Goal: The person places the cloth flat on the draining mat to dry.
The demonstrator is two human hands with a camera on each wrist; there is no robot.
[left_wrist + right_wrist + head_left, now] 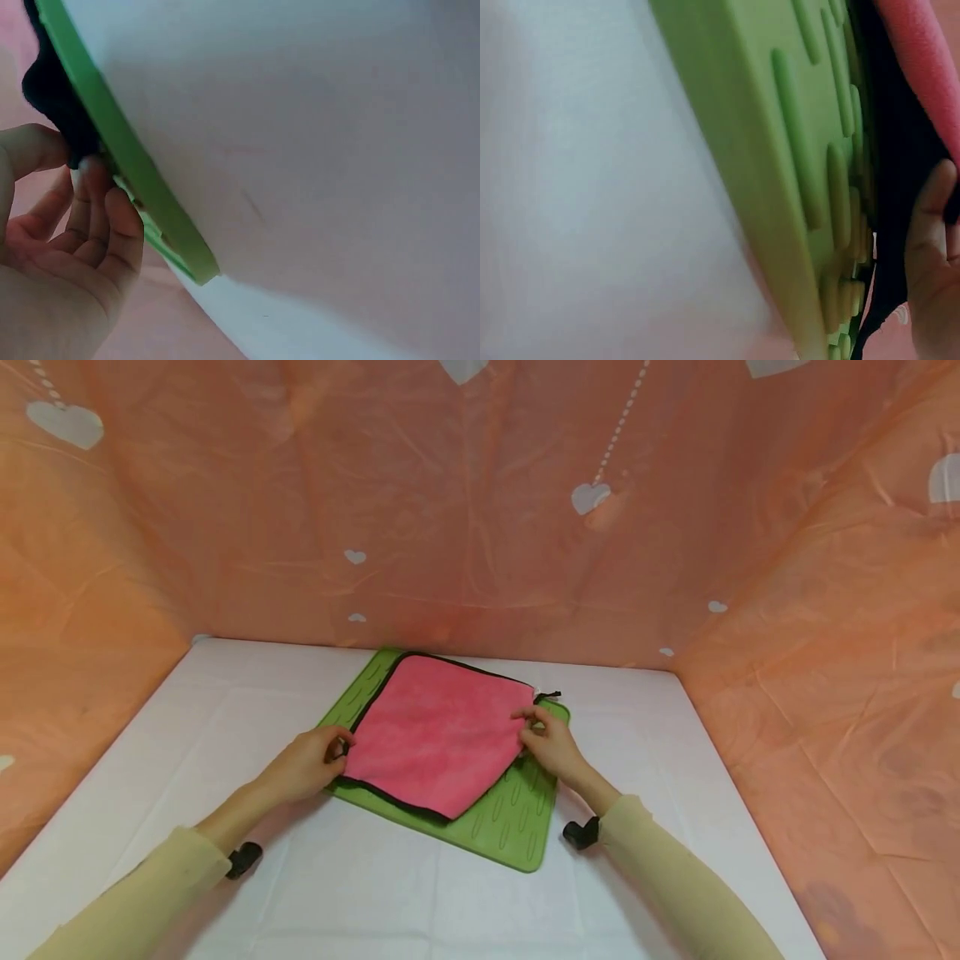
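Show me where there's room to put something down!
Bare white tabletop lies in front of the green mat, between the sleeves, and right of the mat toward the orange curtain. Crowded: around the pink cloth, left hand and right hand.

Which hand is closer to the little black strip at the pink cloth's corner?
The right hand, at the right edge of the pink cloth, just below the black strip in the head view. The left hand pinches the opposite edge, farther away.
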